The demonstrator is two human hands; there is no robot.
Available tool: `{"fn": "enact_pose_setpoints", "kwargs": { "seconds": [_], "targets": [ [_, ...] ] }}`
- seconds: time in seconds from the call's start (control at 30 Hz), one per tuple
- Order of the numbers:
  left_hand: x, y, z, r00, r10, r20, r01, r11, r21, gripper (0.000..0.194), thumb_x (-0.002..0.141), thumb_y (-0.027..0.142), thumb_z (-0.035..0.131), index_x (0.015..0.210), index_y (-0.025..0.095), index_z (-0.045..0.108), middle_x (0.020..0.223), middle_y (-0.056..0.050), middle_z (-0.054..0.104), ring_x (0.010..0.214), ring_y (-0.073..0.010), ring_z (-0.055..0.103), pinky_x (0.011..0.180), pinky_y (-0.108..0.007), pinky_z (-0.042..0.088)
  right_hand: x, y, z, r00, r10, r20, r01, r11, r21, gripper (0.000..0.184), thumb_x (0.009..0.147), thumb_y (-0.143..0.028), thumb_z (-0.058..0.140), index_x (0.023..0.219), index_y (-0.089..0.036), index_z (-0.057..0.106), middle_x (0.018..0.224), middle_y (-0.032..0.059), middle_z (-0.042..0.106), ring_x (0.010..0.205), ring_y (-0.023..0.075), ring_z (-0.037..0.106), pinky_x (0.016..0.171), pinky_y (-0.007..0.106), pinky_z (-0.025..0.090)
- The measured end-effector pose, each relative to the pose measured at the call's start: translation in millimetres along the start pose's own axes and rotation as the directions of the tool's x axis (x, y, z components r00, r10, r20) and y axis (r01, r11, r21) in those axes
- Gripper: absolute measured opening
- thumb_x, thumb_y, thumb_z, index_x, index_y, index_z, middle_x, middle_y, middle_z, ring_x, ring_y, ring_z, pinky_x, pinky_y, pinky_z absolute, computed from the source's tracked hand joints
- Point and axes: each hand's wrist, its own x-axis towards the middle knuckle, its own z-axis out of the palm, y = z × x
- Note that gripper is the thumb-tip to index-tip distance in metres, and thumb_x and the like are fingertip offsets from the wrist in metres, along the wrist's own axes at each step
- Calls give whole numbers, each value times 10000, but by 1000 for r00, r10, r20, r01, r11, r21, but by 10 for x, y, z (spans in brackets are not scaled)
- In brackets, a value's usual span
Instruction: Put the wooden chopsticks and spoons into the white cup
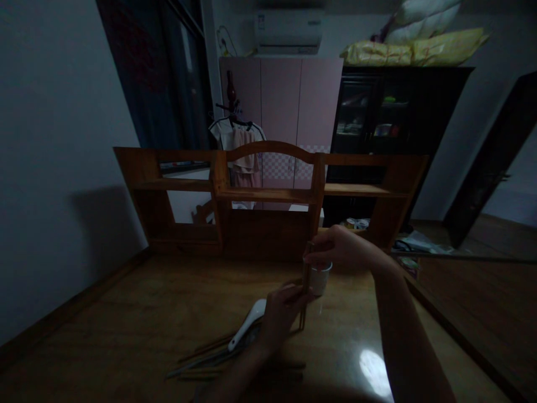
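Observation:
In the dim room, my right hand [340, 248] is closed in a pinch on the top ends of a few wooden chopsticks [306, 280], held upright just over a small white cup [319, 277] on the wooden table [126, 336]. My left hand [280, 318] is closed round the lower part of the same chopsticks. A white ceramic spoon [247, 324] lies on the table just left of my left hand. More chopsticks [205, 358] lie scattered flat beneath and left of the spoon.
A wooden shelf unit [268, 193] stands along the table's far edge. Behind it are a pink wardrobe [289, 106], hanging clothes [241, 145] and a dark cabinet [390, 123]. A wall runs along the left. The table's right edge drops to the floor.

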Motion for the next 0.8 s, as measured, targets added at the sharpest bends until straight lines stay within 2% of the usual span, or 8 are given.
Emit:
{"fn": "enact_pose_setpoints", "kwargs": {
  "seconds": [0.13, 0.23, 0.27, 0.33, 0.43, 0.57, 0.7, 0.8],
  "targets": [
    [52, 32, -73, 999, 1, 37, -1, 1000, -1, 297, 824, 445, 626, 928, 195, 751, 904, -29, 756, 823, -204, 682, 715, -247, 517, -36, -27, -19, 1000, -8, 25, 9, 1000, -29, 311, 826, -455, 645, 799, -153, 715, 666, 19, 670, 603, 120, 594, 509, 198, 416],
    [184, 43, -274, 996, 27, 87, -35, 995, 96, 417, 934, 445, 413, 944, 175, 731, 973, -46, 747, 909, -196, 670, 816, -263, 496, -100, -58, -65, 999, 3, 51, -1, 999, -42, 288, 832, -435, 636, 796, -160, 714, 660, 8, 671, 595, 114, 596, 509, 190, 407],
    [226, 33, -359, 993, 32, 117, -53, 982, 181, 432, 945, 436, 376, 978, 177, 720, 1011, -48, 740, 950, -193, 659, 846, -265, 483, -126, -68, -87, 998, 9, 55, -6, 999, -49, 283, 831, -429, 635, 787, -160, 713, 651, 5, 669, 583, 111, 592, 499, 188, 397],
    [271, -9, -518, 988, 10, 155, -57, 953, 297, 372, 906, 425, 456, 978, 168, 715, 998, -59, 735, 925, -199, 655, 810, -266, 480, -182, -76, -139, 998, 19, 53, -15, 997, -79, 288, 826, -421, 636, 744, -154, 706, 625, -1, 661, 552, 104, 578, 475, 186, 372],
    [210, -92, -664, 971, -44, 234, -66, 894, 442, 228, 776, 373, 636, 847, 177, 728, 865, -42, 719, 813, -205, 636, 702, -263, 454, -267, -38, -227, 999, 40, 36, -35, 992, -125, 322, 815, -446, 637, 702, -150, 694, 619, 2, 661, 547, 110, 576, 471, 193, 367],
    [44, -152, -671, 949, -109, 296, -93, 800, 593, 188, 646, 282, 736, 807, 194, 699, 872, -24, 680, 842, -211, 590, 695, -264, 401, -370, 83, -331, 998, 61, -14, -62, 992, -107, 357, 818, -504, 617, 748, -165, 704, 651, 16, 678, 581, 133, 593, 483, 210, 391],
    [37, -177, -609, 948, -176, 264, -50, 740, 670, 126, 682, 227, 674, 804, 193, 673, 874, -24, 662, 899, -212, 575, 727, -267, 392, -445, 143, -386, 998, 42, -49, -47, 992, -114, 360, 814, -515, 616, 734, -175, 704, 642, 19, 679, 580, 139, 596, 485, 220, 397],
    [106, -206, -578, 940, -254, 229, 20, 711, 703, 141, 642, 200, 686, 782, 181, 682, 848, -28, 672, 846, -208, 597, 651, -250, 396, -476, 129, -399, 998, 45, -51, -49, 994, -94, 360, 810, -514, 618, 748, -172, 709, 640, 26, 685, 591, 149, 614, 490, 224, 409]
  ]
}}
